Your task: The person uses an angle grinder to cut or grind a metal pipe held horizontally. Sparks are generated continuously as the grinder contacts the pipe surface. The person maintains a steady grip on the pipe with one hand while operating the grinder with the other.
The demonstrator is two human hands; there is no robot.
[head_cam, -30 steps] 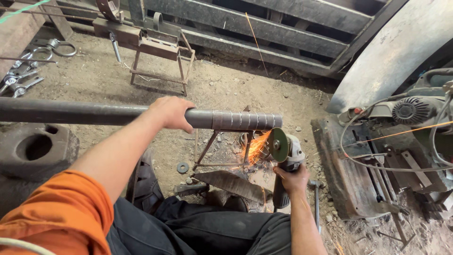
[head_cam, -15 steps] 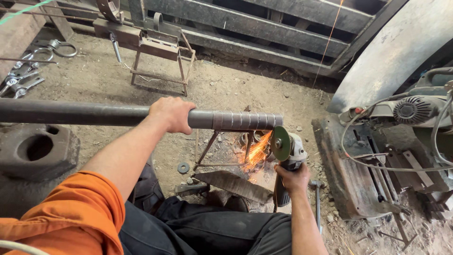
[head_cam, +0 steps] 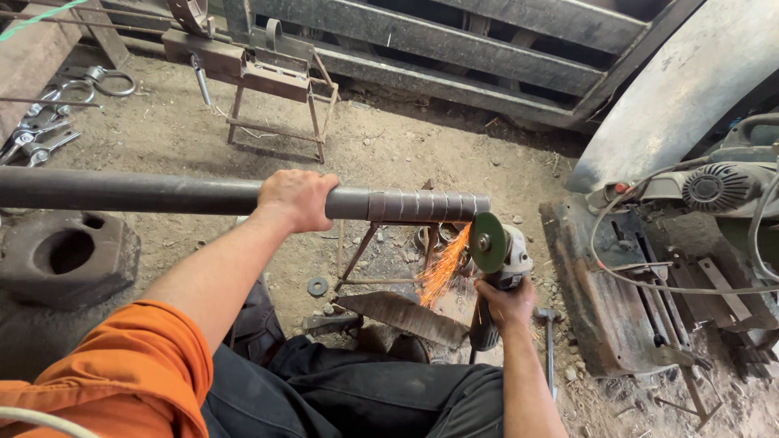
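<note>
A long dark steel pipe [head_cam: 146, 193] runs across the view from the left, resting on a small metal stand [head_cam: 381, 259]. Its right end is banded with several ring marks [head_cam: 430, 206]. My left hand [head_cam: 296, 199] grips the pipe just left of that banded end. My right hand [head_cam: 505, 304] holds an angle grinder [head_cam: 499, 259] by its body, the green disc [head_cam: 487, 242] against the pipe's end. Orange sparks [head_cam: 442, 272] spray down and to the left under the pipe.
A heavy iron block with a hole [head_cam: 65, 255] lies at left. A metal frame stand [head_cam: 276, 89] and wrenches [head_cam: 40, 134] are farther back. A motor machine with cables [head_cam: 714, 191] sits right, by a rusty plate [head_cam: 600, 292]. A hammer [head_cam: 548, 341] lies by my right arm.
The grinder disc stays at the pipe's end; the spark spray has shifted slightly lower and to the left. Both hands hold about the same places.
</note>
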